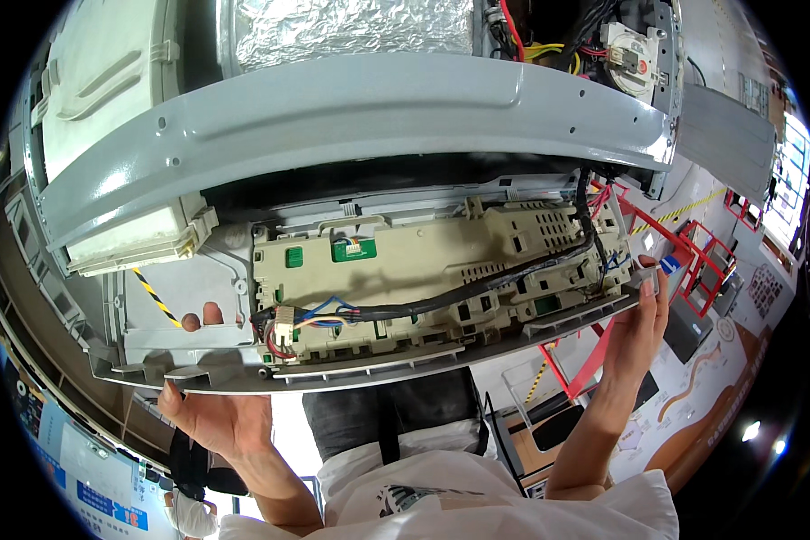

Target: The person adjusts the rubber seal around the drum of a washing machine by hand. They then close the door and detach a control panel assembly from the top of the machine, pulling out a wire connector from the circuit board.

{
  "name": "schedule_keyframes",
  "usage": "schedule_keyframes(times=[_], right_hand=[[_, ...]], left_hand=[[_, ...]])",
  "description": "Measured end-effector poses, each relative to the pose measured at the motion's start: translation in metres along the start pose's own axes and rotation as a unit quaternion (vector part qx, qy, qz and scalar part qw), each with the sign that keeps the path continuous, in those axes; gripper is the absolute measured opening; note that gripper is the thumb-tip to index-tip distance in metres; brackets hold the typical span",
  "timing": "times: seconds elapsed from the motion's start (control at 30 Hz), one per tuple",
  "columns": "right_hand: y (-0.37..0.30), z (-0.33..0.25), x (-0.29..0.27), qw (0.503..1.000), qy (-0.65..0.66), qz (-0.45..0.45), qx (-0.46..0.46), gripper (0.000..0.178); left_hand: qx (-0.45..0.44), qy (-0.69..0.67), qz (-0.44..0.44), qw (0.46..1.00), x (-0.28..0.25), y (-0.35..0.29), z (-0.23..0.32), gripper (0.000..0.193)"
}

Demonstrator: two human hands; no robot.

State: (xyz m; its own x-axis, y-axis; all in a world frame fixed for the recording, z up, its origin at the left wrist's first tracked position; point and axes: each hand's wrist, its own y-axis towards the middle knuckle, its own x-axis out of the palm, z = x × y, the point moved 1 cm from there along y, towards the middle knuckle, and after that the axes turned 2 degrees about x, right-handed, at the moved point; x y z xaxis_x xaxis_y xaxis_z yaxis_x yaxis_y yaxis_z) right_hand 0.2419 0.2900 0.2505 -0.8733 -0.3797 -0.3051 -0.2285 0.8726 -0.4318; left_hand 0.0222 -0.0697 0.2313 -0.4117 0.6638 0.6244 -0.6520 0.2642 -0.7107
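A grey appliance control panel [360, 380] lies tilted with its inner side up, below the front crossbar of an opened machine. Across its back sits a beige circuit board housing [396, 261]. A black wrapped wire harness [477, 286] runs over this housing to a connector with coloured wires [283, 328] on the left. My left hand [225, 421] grips the panel's lower left edge, thumb outside and two fingertips showing through an opening. At the right end, my right hand [637, 328] is closed round the panel's edge; some of its fingers are hidden.
The grey metal crossbar [360, 112] spans the machine above the panel. A cream plastic drawer housing [108, 81] is at left, foil-covered material [351, 31] behind the bar, and a round white part [630, 58] with wires at right. Red metal frames [697, 261] stand on the floor beyond.
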Motion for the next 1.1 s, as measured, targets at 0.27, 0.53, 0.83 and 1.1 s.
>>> schedule_keyframes(times=[0.27,0.53,0.83,1.1], right_hand=[[0.005,-0.002,-0.003,0.999,0.007,-0.033,0.004,0.037],[0.013,-0.009,-0.008,0.996,-0.054,-0.068,-0.006,0.047],[0.025,-0.015,-0.003,0.99,-0.143,-0.011,-0.001,0.052],[0.038,-0.022,0.024,0.982,-0.176,0.017,-0.06,0.057]], left_hand=[[0.039,-0.015,0.065,0.997,0.004,-0.003,-0.003,0.068],[-0.004,0.009,0.036,0.999,0.021,0.002,0.003,0.059],[-0.002,-0.065,0.003,0.998,0.026,0.014,0.007,0.064],[-0.012,-0.026,0.003,1.0,0.03,0.027,0.008,0.069]])
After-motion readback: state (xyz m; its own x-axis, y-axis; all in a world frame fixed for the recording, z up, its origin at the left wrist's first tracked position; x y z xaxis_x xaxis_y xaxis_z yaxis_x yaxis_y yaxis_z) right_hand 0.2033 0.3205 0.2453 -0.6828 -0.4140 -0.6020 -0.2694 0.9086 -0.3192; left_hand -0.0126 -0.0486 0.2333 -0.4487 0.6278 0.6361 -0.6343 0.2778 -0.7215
